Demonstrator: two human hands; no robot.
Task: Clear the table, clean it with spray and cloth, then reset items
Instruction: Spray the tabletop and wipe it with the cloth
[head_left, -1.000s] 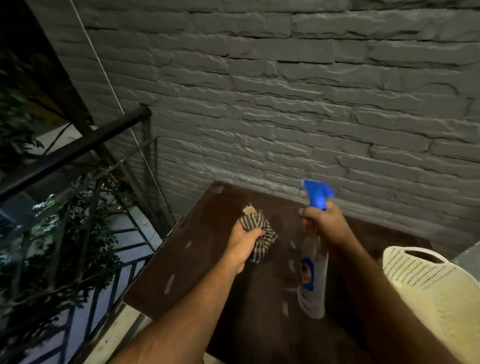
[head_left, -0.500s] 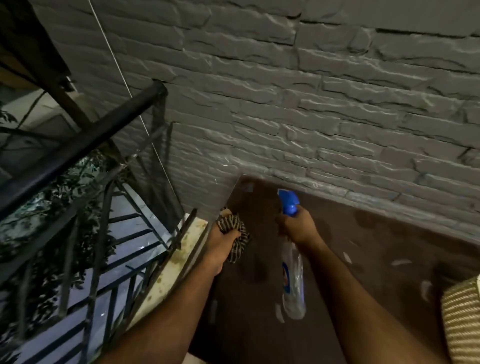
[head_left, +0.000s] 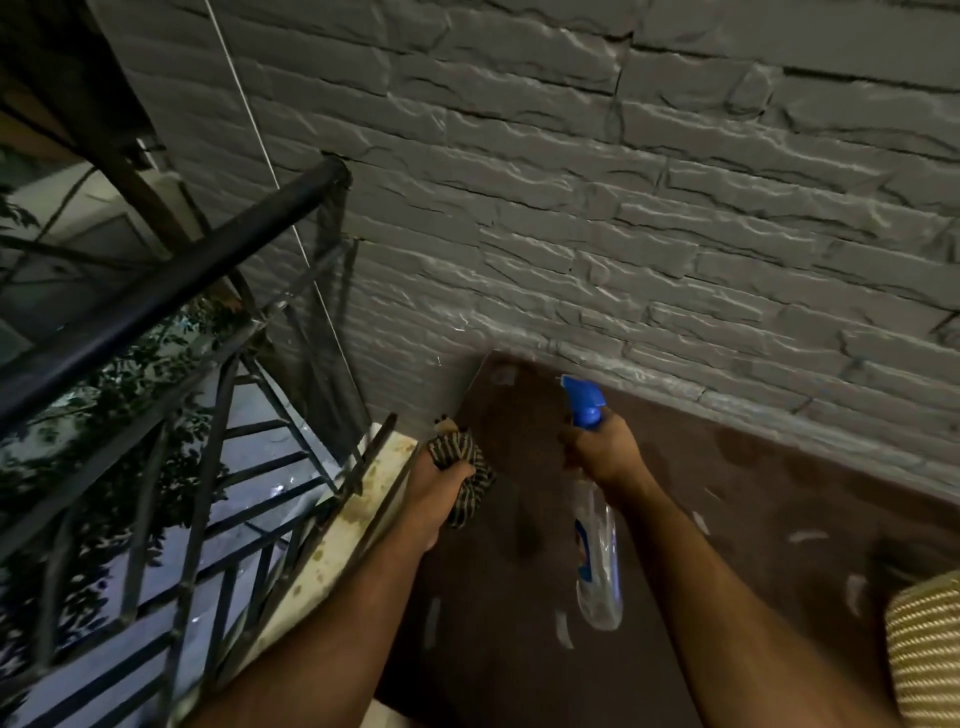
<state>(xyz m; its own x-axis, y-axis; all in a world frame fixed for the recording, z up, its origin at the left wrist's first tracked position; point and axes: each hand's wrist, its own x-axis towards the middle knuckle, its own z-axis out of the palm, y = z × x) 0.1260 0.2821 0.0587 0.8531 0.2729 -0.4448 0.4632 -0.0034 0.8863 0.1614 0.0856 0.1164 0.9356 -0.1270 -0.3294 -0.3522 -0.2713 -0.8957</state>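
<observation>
Compared with 1 second back, both hands have slid over to the left edge of the table (head_left: 753, 519), and the woven cream basket (head_left: 930, 649) is now mostly cut off at the right, just a ribbed corner showing. Left hand (head_left: 439, 486) has its fingers clenched round a bunched-up striped cloth (head_left: 467, 467), dark and tan, soft and crumpled, sitting right at the table's left edge near the back corner. Right hand (head_left: 605, 449) is wrapped round the neck of the spray bottle (head_left: 597, 561), just under the blue plastic trigger head; the clear body with its blue label hangs down toward the camera, over the tabletop, nozzle pointing at the back left corner. Table is smooth, dark brown and glossy, with small pale reflections streaked across it. It's pushed up against a grey wall (head_left: 623, 208) of rough, stone-textured bricks. Off to the left there's a black metal railing (head_left: 171, 280) with a round top bar and thin angled bars, leafy branches behind it, and a stained pale ledge (head_left: 353, 514) along its foot.
</observation>
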